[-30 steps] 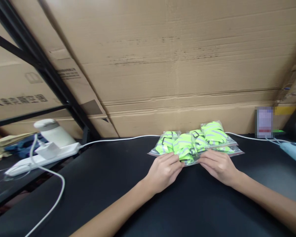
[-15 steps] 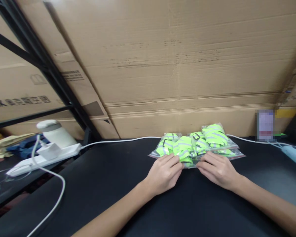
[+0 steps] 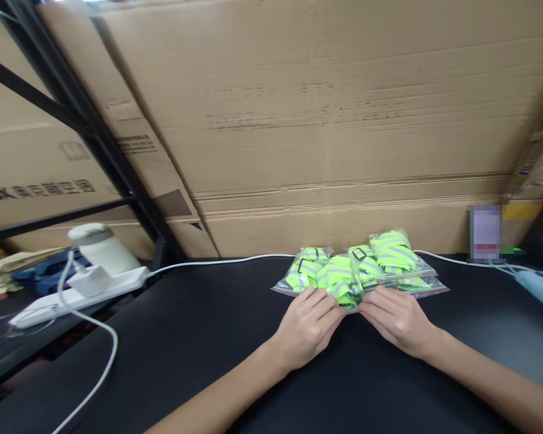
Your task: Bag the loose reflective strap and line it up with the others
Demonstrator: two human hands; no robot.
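Closer together than before, left hand (image 3: 311, 328) and right hand (image 3: 398, 323) pinch a clear bag (image 3: 337, 277) on a black table (image 3: 199, 331) beside cardboard (image 3: 344, 150).

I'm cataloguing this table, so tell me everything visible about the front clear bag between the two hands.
The front bag looks like thin, glossy, see-through plastic. Bunched inside are neon yellow-green straps with silvery-grey stripes. It sits toward the back of the black table, against similar filled bags; its borders partly merge with theirs. The left hand and right hand pinch its near edge. Whether it is sealed cannot be told.
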